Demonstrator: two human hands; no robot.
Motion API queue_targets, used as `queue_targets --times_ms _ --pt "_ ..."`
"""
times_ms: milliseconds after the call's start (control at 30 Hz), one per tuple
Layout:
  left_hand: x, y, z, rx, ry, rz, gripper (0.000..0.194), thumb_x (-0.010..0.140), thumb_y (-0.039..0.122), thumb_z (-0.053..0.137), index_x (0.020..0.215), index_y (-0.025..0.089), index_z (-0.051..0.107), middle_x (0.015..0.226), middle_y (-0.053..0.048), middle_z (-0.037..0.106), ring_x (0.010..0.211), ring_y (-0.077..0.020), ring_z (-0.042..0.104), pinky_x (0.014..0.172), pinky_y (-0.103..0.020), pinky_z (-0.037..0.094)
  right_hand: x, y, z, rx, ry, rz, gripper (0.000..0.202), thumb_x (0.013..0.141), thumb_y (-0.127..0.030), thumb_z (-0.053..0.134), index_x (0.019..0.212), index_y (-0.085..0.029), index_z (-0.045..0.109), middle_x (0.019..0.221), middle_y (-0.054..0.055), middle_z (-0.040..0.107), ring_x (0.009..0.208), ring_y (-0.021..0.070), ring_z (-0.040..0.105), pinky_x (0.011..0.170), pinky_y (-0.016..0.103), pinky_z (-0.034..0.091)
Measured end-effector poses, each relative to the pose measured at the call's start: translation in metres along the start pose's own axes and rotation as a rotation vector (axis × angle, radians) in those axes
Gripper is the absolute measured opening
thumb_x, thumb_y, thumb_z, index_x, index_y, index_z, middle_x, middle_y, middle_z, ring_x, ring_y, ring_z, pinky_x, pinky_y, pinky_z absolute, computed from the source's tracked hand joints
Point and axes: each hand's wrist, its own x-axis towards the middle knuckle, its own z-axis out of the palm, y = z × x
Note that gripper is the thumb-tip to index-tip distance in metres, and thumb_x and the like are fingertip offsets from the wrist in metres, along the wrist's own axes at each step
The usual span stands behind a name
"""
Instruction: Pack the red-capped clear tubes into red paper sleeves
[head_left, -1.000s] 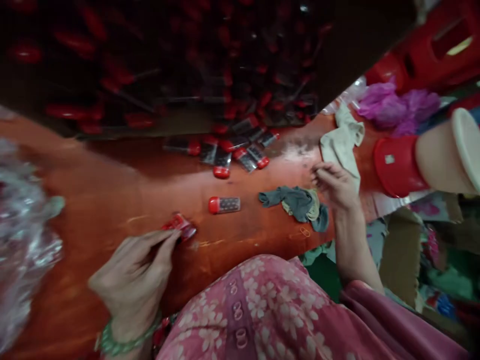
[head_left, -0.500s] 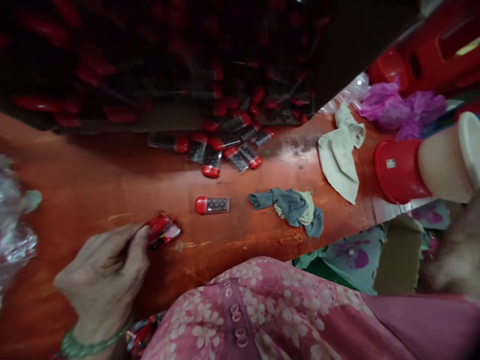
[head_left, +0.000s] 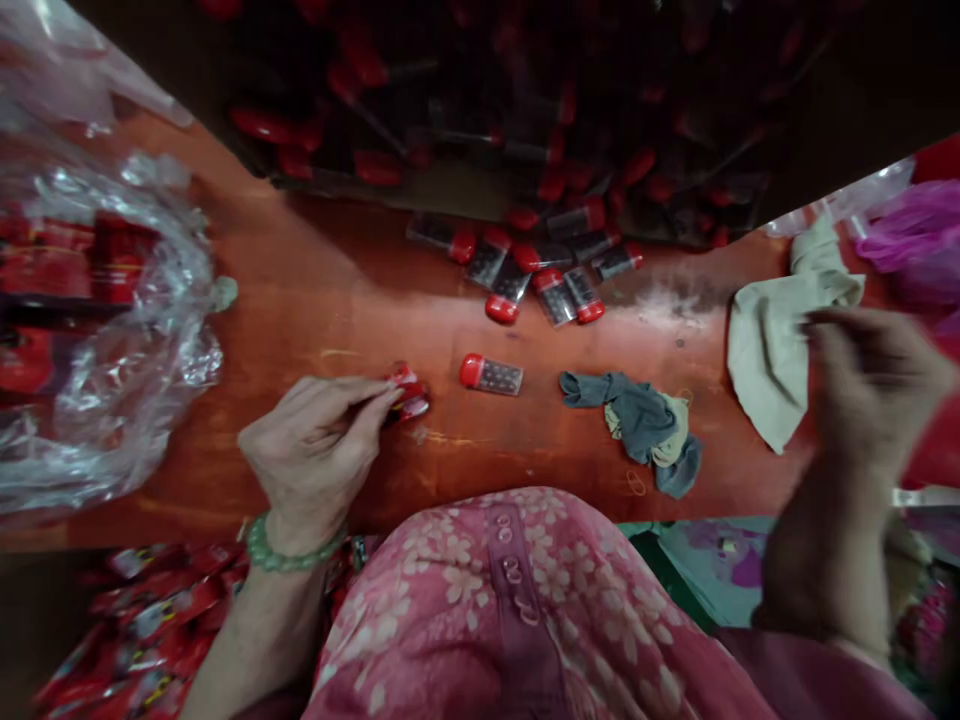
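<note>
Pinching a small red glossy-film packet [head_left: 414, 402] near the front edge of the long orange table [head_left: 330, 310], left hand [head_left: 319, 440] holds; right hand [head_left: 874, 385], fingers' contents indeterminable, returns above its right end, making both available.

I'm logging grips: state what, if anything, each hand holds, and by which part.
Left hand: small red packet, pinched at its left edge. Right hand: too blurred to tell.

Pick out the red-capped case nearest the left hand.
The lone case, between the packet in the left hand and the grey cloth; the others lie by or inside the box.
</note>
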Motion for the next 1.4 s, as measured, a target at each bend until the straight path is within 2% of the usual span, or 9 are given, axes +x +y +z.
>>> queue_targets --times_ms 67,167,233,333,567,767,933,1133,1400 --pt "0.000 0.008 0.002 -0.008 -0.002 -0.007 0.020 0.082 0.023 0.080 0.097 0.037 0.080 0.082 0.005 0.081 0.068 -0.0199 0.071 0.062 -0.039 0.053 -0.021 -0.030 0.045 0.066 -0.228 -0.163 0.014 0.094 -0.034 0.072 0.107 -0.027 0.075 0.104 0.007 0.076 0.098 0.0242 0.071 0.092 0.045 0.057" --pt "-0.002 0.018 0.006 -0.019 0.011 -0.009 0.010 0.084 0.021 0.081 0.089 0.030 0.080 0.080 0.003 0.081 0.069 -0.0165 0.072 0.065 -0.035 0.055 -0.045 -0.082 0.113 0.119 -0.609 -0.373 0.030 0.097 -0.038 0.068 0.123 -0.022 0.069 0.115 0.011 0.074 0.110 0.0295 0.067 0.097 0.050 0.056" --pt "-0.005 0.021 0.007 -0.040 0.008 -0.028 0.005 0.084 0.021 0.080 0.087 0.026 0.080 0.082 0.001 0.082 0.071 -0.0157 0.074 0.068 -0.032 0.057 -0.056 -0.106 0.144 0.003 -0.754 -0.413 0.036 0.099 -0.038 0.064 0.126 -0.015 0.067 0.114 0.016 0.071 0.107 0.0336 0.064 0.097 0.054 0.055" --pt "-0.009 0.021 0.008 -0.097 -0.001 -0.061 0.002 0.084 0.021 0.081 0.085 0.023 0.080 0.083 -0.001 0.082 0.074 -0.0154 0.075 0.072 -0.030 0.059 -0.067 -0.117 0.168 -0.137 -0.853 -0.427 0.037 0.099 -0.036 0.061 0.126 -0.012 0.065 0.114 0.021 0.066 0.106 0.0382 0.059 0.093 0.058 0.053" --pt "-0.015 0.019 0.000 -0.280 -0.024 -0.182 0.006 0.084 0.028 0.081 0.082 0.022 0.081 0.082 -0.001 0.082 0.074 -0.0146 0.076 0.076 -0.029 0.061 -0.077 -0.107 0.172 0.252 -0.819 -0.171 0.032 0.087 -0.035 0.075 0.114 -0.021 0.064 0.107 0.008 0.063 0.097 0.0262 0.061 0.087 0.042 0.053" --pt "-0.018 0.018 -0.004 -0.380 -0.028 -0.203 0.002 0.083 0.020 0.082 0.084 0.022 0.081 0.085 -0.001 0.082 0.077 -0.0138 0.076 0.079 -0.027 0.061 -0.066 -0.117 0.155 0.717 -0.927 0.045 0.032 0.097 -0.050 0.063 0.115 -0.026 0.074 0.097 0.003 0.067 0.081 0.0175 0.064 0.075 0.033 0.053" --pt "-0.022 0.013 -0.001 -0.119 0.096 -0.064 0.005 0.090 0.024 0.075 0.088 0.023 0.080 0.085 -0.001 0.081 0.077 -0.0147 0.074 0.077 -0.031 0.058 -0.060 -0.123 0.153 0.814 -0.941 0.106 0.032 0.096 -0.053 0.066 0.104 -0.026 0.079 0.078 0.001 0.065 0.064 0.0141 0.059 0.060 0.029 0.049" --pt "-0.038 -0.009 0.009 0.286 0.171 0.325 0.019 0.093 0.017 0.066 0.105 0.027 0.078 0.094 -0.004 0.082 0.087 -0.0185 0.072 0.076 -0.035 0.051 -0.069 -0.124 0.176 0.923 -0.886 0.302 0.038 0.094 -0.061 0.066 0.093 -0.025 0.076 0.073 0.000 0.068 0.063 0.0148 0.063 0.058 0.029 0.054" --pt "-0.046 -0.019 0.017 0.320 0.019 0.404 0.016 0.095 0.014 0.064 0.102 0.020 0.076 0.095 -0.005 0.082 0.088 -0.0182 0.069 0.075 -0.034 0.046 -0.066 -0.147 0.183 0.795 -0.955 0.332 0.040 0.092 -0.059 0.069 0.092 -0.020 0.076 0.064 -0.002 0.063 0.055 0.0096 0.055 0.052 0.022 0.043"
